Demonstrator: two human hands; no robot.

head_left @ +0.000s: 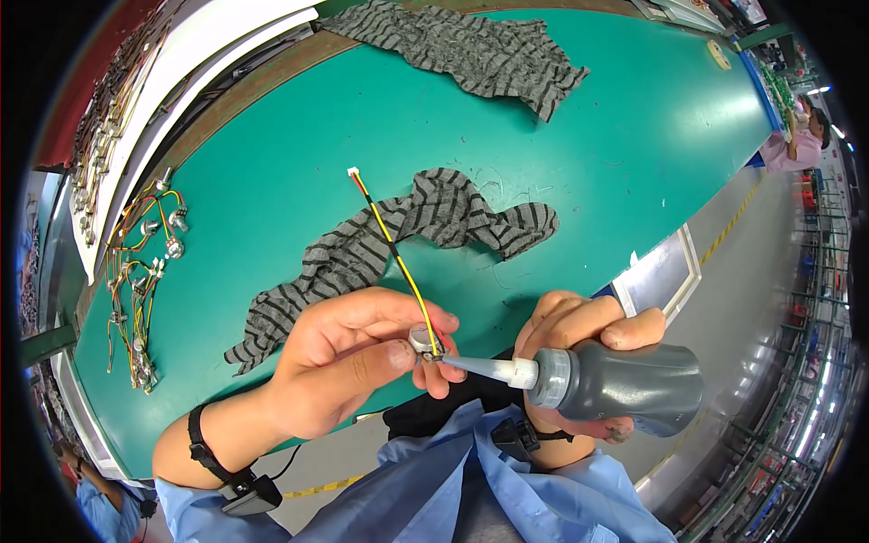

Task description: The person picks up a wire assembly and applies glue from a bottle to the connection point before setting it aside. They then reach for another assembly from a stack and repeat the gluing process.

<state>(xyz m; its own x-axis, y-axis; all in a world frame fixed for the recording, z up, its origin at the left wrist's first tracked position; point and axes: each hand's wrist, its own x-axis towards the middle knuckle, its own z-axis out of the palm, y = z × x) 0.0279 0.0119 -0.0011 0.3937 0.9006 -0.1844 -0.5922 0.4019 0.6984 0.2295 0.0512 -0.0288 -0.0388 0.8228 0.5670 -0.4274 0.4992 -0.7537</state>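
Between the thumb and fingers of my left hand [339,366] is a small round metal potentiometer [420,340]. Its yellow, red and black wires [405,271] rise away from it to a white plug at the far end. My right hand [579,324] is wrapped round a dark grey squeeze bottle [647,385], tipped on its side. The bottle's tapered nozzle [484,366] points left, its tip at the potentiometer's wire joints. Whether the tip touches them, or any liquid is coming out, I cannot tell.
A crumpled grey-and-black striped cloth [362,249] lies on the green table [634,136] beyond my hands, another striped cloth [471,50] at the far edge. Several wired potentiometers [145,271] are piled at the left, beside a white tray [172,77]. A person [797,149] is at the far right.
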